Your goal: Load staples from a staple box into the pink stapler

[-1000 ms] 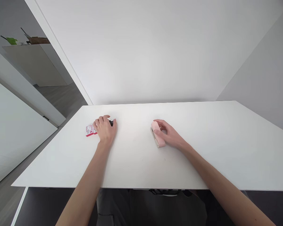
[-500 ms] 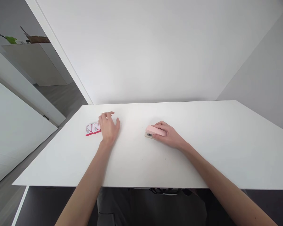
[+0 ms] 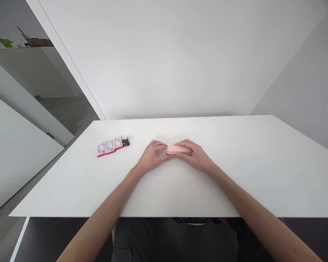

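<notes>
A pink stapler point(image 3: 175, 149) with a pale base lies on the white table in front of me, its long side running left to right. My right hand point(image 3: 194, 154) is wrapped around its right end. At the other end, the thumb and fingers of my left hand point(image 3: 152, 155) curve around and touch the stapler's tip. Both hands are closed on it, and they hide much of the base.
Three small red-and-white boxes point(image 3: 109, 146) lie in a row at the table's left, beside a few small black items point(image 3: 125, 142). A white wall point(image 3: 175, 65) rises behind the white table point(image 3: 248, 163). Past the left edge is a doorway.
My left hand has come away from the boxes and moved right to the stapler, uncovering the third box and the black items. My right hand stays on the stapler.
</notes>
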{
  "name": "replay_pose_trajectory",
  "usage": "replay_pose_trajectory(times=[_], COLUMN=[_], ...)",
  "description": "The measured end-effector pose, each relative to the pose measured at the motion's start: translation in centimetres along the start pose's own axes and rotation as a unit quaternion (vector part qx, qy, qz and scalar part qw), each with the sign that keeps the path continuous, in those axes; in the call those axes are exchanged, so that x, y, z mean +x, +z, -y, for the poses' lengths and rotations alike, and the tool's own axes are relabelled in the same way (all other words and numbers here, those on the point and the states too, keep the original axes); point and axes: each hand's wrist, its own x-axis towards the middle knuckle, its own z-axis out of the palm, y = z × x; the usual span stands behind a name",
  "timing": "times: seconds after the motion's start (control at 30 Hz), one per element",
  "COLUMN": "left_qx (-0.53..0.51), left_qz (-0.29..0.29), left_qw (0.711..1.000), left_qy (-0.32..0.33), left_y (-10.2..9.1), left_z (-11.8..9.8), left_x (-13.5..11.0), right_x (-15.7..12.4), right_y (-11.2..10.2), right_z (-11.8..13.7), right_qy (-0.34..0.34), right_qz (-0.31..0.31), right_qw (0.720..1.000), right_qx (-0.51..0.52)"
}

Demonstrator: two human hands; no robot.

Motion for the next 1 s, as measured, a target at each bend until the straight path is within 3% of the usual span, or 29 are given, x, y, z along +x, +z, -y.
replay_pose_trajectory(times=[0.13,0.43,1.0], left_qx=[-0.021,-0.036,0.006], left_qz=[-0.010,-0.004,-0.048], left_qw=[0.999,0.998,0.999], left_qy=[-0.046,-0.059,-0.015], left_y=[0.4,0.8,2.0], left_z=[0.3,0.0,-0.4], left_x=[0.0,-0.1,0.0], right_x=[-0.1,0.0,-0.1], right_y=[0.3,0.5,0.3], right_z=[0.0,-0.1,-0.5], right_qy=[-0.002,0.007,0.023], right_qz=[0.007,0.011,0.010], right_qw=[1.000,1.000,0.999], right_qx=[-0.013,-0.010,0.041])
